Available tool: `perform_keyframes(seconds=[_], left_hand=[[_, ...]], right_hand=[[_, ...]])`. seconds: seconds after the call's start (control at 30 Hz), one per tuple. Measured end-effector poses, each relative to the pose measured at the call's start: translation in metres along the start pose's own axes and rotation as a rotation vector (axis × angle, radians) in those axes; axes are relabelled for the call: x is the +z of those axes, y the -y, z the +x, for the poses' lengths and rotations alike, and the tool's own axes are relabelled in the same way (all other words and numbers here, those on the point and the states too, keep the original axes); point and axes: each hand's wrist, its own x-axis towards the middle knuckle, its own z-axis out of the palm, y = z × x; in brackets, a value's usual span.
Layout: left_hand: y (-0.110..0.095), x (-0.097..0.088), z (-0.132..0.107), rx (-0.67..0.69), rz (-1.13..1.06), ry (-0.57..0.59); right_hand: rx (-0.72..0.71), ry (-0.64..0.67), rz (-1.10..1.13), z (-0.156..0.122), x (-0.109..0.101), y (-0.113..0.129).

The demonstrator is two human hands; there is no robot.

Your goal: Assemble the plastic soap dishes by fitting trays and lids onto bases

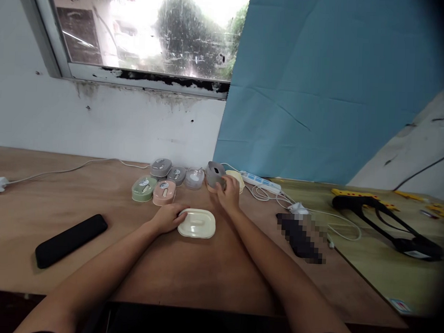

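Cream box [197, 229] lies flat on the table [198, 273], against the left hand [169, 218], whose thumb and fingers close on its left end. Right hand [228, 192], reached farther forward, has bent fingers at the near right side of a grey tub [214, 172]; cannot tell whether they pinch it. Yellow piece [238, 176] just behind that hand, partly hidden. Ahead of the left hand: green box [143, 190], pink box [164, 193], two grey boxes [160, 168]. Power strip [261, 182] right of the right hand.
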Motion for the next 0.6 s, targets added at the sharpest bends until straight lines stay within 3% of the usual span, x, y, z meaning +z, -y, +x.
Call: perform_keyframes(seconds=[0.27, 0.47, 0.6], left_hand=[[0.003, 0.0, -0.001, 0.02, 0.074, 0.023], [0.006, 0.004, -0.001, 0.075, 0.065, 0.03], [0.004, 0.003, -0.001, 0.078, 0.045, 0.027]], right_hand=[[0.077, 0.128, -0.201, 0.031, 0.01, -0.022], [0.119, 0.187, -0.175, 0.034, 0.015, -0.015], [0.029, 0.19, -0.15, 0.041, 0.009, -0.007]])
